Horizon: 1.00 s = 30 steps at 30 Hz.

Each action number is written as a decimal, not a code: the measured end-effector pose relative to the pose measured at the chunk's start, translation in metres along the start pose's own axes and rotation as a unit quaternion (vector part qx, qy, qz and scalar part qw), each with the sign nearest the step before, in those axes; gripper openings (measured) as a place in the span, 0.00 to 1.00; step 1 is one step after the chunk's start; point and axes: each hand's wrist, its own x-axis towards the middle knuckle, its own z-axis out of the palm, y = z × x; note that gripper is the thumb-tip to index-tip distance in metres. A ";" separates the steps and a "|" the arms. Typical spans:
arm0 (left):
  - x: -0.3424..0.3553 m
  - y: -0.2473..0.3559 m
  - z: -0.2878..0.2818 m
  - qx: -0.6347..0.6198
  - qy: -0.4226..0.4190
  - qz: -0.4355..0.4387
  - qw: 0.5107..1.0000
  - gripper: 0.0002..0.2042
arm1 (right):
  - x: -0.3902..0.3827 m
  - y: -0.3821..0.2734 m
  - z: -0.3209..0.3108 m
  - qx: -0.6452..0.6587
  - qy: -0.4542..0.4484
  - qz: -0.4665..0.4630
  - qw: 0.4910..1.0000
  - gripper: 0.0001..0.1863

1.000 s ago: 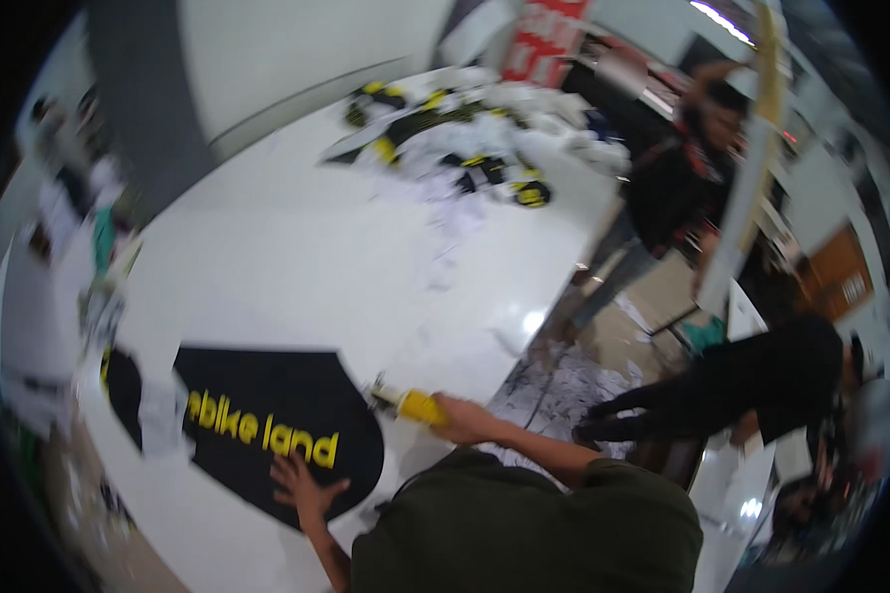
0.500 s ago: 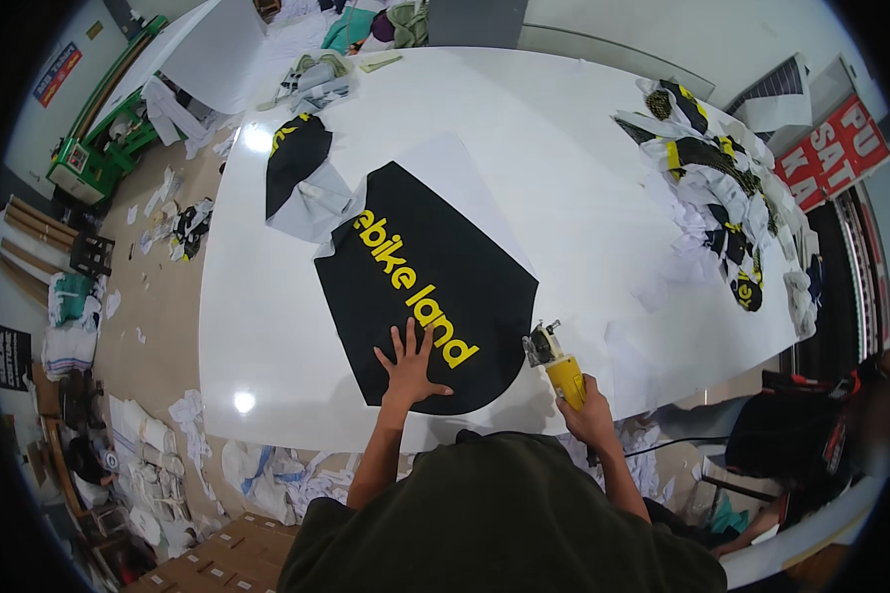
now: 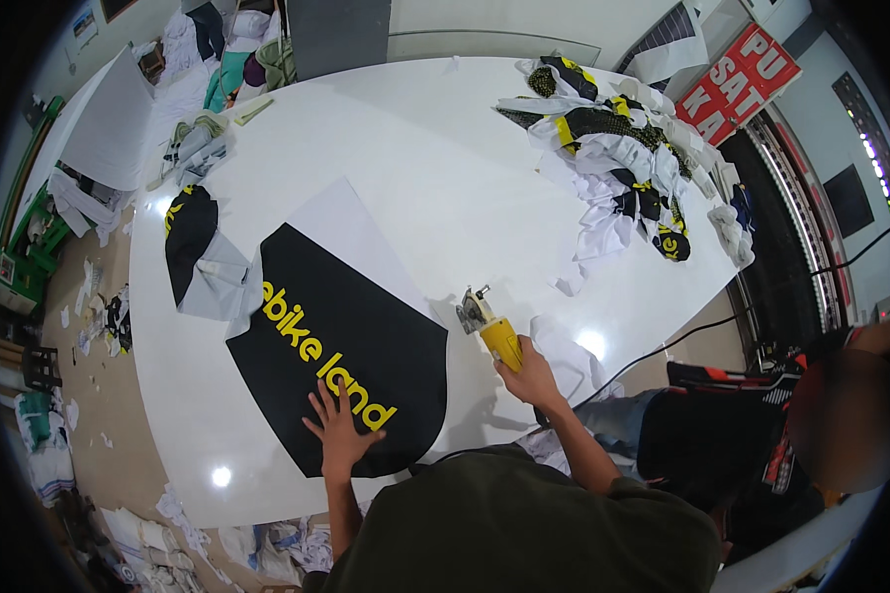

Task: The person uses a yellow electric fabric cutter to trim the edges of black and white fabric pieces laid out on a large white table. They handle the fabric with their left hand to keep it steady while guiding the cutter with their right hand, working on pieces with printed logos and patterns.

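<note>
I see the left hand (image 3: 342, 435) spread open on black cloth (image 3: 366, 346) on the table (image 3: 435, 168); the right hand (image 3: 531, 378) grips a yellow cutter (image 3: 499, 338), clear of it; outline seemingly cut; remainder unclear.

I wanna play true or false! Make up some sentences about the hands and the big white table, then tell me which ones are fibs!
1. The right hand holds a yellow tool. True.
2. The left hand is curled into a fist. False: its fingers are spread over a black piece.
3. The black piece has yellow lettering. True.
4. The yellow tool lies on top of the black piece. False: it is held to the right of it.
5. A heap of scraps sits at the table's far right. True.
</note>
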 end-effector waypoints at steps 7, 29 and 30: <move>0.038 0.038 0.047 0.064 0.031 0.025 0.997 0.66 | 0.033 -0.001 0.010 -0.025 0.023 -0.028 0.999 0.30; 0.017 0.026 0.057 0.045 0.020 0.028 0.998 0.71 | -0.066 0.034 -0.003 -0.121 -0.161 -0.085 0.976 0.31; 0.017 0.025 0.057 0.046 0.022 0.029 0.998 0.71 | -0.064 0.026 0.000 -0.118 -0.154 -0.089 0.977 0.28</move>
